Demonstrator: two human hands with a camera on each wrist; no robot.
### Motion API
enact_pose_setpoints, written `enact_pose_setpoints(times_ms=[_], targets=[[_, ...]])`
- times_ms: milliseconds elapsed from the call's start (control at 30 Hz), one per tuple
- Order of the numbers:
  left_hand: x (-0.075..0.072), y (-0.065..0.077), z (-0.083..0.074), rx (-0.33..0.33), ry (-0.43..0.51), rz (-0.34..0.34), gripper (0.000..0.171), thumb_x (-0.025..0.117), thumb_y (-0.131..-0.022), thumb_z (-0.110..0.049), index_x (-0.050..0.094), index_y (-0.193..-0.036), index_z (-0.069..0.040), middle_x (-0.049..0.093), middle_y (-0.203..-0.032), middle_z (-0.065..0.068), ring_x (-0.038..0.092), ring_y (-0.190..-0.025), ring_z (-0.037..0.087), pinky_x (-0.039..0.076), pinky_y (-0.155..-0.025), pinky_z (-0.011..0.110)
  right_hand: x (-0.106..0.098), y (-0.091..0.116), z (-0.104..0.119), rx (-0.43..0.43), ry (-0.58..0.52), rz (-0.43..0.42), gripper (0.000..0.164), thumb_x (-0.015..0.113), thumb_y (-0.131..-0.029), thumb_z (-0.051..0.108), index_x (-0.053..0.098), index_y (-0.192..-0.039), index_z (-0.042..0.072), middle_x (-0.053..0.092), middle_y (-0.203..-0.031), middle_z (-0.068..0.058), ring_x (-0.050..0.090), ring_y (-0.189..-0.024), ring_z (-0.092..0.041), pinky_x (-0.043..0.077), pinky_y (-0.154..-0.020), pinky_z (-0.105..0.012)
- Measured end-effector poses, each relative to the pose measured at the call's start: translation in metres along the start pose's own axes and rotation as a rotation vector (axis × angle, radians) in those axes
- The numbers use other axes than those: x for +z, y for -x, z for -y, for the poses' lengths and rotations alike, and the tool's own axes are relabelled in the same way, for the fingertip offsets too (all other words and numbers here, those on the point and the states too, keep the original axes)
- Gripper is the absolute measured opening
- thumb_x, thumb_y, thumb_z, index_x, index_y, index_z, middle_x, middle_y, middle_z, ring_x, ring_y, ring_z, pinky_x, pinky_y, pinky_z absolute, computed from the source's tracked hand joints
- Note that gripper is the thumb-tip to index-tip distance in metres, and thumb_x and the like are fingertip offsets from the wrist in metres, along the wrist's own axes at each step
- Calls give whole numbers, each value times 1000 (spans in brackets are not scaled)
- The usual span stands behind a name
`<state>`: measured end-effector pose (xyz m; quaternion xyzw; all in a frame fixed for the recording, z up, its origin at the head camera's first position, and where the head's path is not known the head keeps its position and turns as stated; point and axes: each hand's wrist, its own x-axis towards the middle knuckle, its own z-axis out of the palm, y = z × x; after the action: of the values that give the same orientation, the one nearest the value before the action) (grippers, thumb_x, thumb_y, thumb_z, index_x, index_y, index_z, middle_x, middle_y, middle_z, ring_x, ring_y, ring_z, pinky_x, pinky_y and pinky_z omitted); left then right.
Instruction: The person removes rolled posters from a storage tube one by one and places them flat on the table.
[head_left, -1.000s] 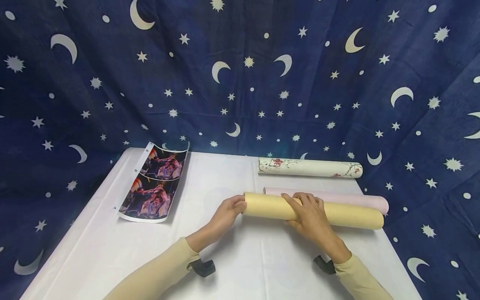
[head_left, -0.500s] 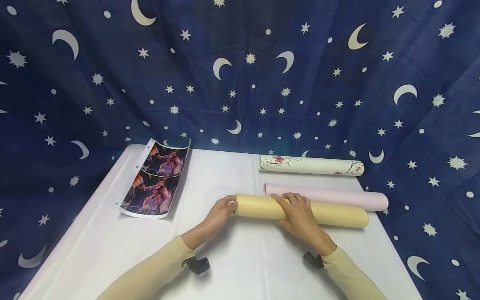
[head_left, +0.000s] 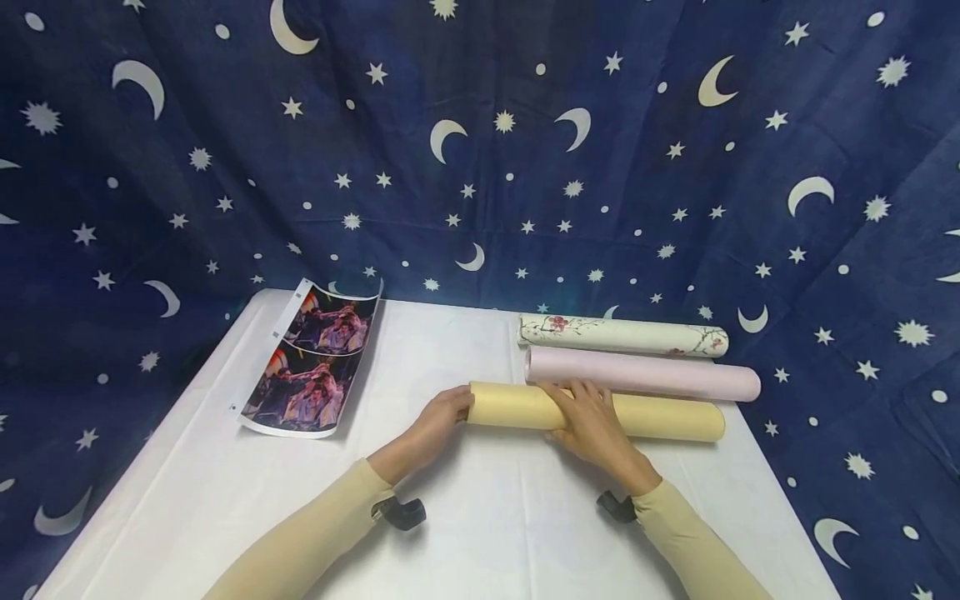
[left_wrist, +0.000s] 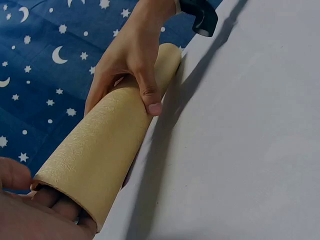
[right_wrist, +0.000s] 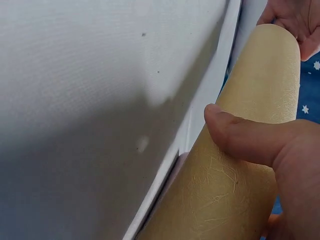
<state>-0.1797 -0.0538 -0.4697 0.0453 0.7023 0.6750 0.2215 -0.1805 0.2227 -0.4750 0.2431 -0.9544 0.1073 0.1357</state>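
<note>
A yellow wallpaper roll (head_left: 667,417) with an embossed surface lies crosswise in both hands. At its left end is my left hand (head_left: 431,429); in the left wrist view its fingers (left_wrist: 62,207) reach inside the hollow end and the thumb stays outside, gripping the edge. My right hand (head_left: 596,429) grips the roll near its middle from above, thumb on the near side and fingers over the far side, as the right wrist view also shows. Right behind the yellow roll, partly overlapped by the right fingers, is a pink wallpaper roll (head_left: 645,372).
Farther back lies a white roll with a red blossom print (head_left: 622,335), close behind the pink one. A curled printed sheet with two pictures (head_left: 311,367) rests at the left of the white-covered table (head_left: 480,533). A blue star-and-moon curtain (head_left: 480,150) hangs behind and at both sides.
Both hands have moved left with the yellow roll, then slightly back. The pink roll has shifted back toward the blossom-print roll and a little left.
</note>
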Motion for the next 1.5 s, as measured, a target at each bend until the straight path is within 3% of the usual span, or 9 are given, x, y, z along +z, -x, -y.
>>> enact_pose_setpoints(times_ms=[133,267,500,733,967,1200,1400,1500], targets=[[-2,-5,3,2,-11,21,49,29,-104,-31,50,-137,-1,63,-124,8,52,-131,27,27,-120,50,2,1,0,13,-12,6,87,91,-64,30,52,-141,22,60,-120,-11,51,-115,-35,36,-94,-54],[-2,-9,4,28,2,0,46,31,-105,-29,51,-135,0,63,-118,9,54,-125,24,27,-120,49,4,-2,-1,19,-3,11,88,91,-65,30,50,-143,23,59,-122,-11,50,-117,-36,36,-96,-56],[-4,-14,6,18,70,-54,49,35,-104,-23,41,-142,8,60,-127,14,51,-130,27,25,-121,48,3,-10,-1,34,9,56,94,88,-70,33,39,-149,23,58,-131,-10,52,-121,-38,34,-104,-60],[-7,-15,10,10,84,-108,49,39,-102,-22,42,-141,8,60,-129,15,47,-134,30,21,-122,51,4,-18,4,-18,2,76,86,82,-75,42,42,-148,23,58,-132,-7,53,-124,-32,33,-107,-61],[-7,-18,19,-13,93,-92,49,39,-103,-22,41,-142,7,59,-132,15,44,-137,32,19,-122,51,9,-29,14,-87,-25,103,73,73,-83,50,48,-145,20,57,-136,-9,53,-127,-31,35,-110,-57],[-4,-20,20,-58,31,-122,46,37,-103,-26,50,-137,2,63,-123,8,50,-132,27,24,-121,50,16,-32,21,-82,-28,168,74,75,-82,50,48,-145,21,61,-129,-7,55,-124,-29,35,-110,-57],[-7,-22,19,-41,45,-141,44,41,-101,-24,52,-133,5,63,-124,10,51,-130,27,26,-121,49,19,-34,21,-83,17,170,72,72,-86,45,44,-147,20,60,-133,-10,55,-125,-33,39,-106,-55],[-10,-22,19,-41,34,-170,40,45,-100,-23,56,-127,4,65,-118,10,57,-119,25,34,-116,48,19,-34,21,-91,22,168,71,71,-87,46,43,-147,20,60,-132,-10,55,-124,-33,40,-103,-55]])
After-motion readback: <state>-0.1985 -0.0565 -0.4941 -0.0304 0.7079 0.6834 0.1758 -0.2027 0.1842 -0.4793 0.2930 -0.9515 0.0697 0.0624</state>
